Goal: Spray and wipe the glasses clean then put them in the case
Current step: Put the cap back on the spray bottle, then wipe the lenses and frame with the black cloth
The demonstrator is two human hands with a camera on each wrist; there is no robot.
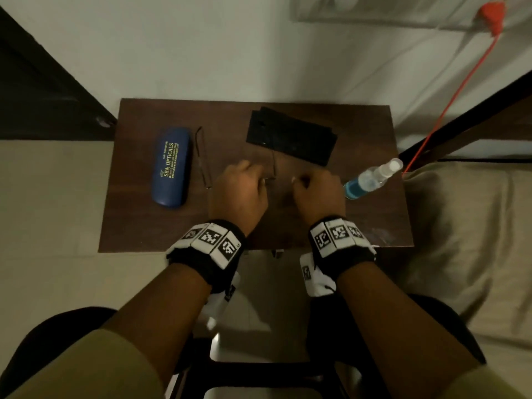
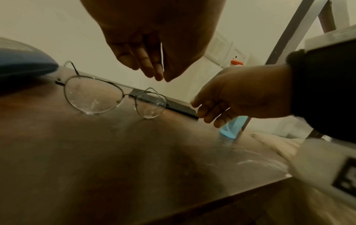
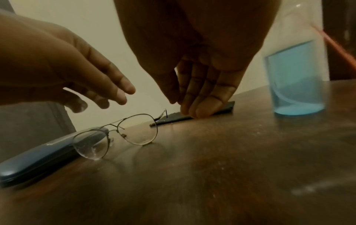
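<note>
Thin wire-framed glasses stand on their lens rims in the middle of the brown table, temples unfolded; in the head view only the temple arms show past my hands. My left hand hovers just above the left lens, fingers relaxed, holding nothing. My right hand hangs over the right side, fingers straight and together, also holding nothing. The shut blue case lies left of the glasses. A black cloth lies behind them. A spray bottle with blue liquid stands to the right.
The small table is set against a white wall. A bed with a pillow is at the right, and a red cable runs down past the bottle. A dark door is at the left. My knees sit under the table's near edge.
</note>
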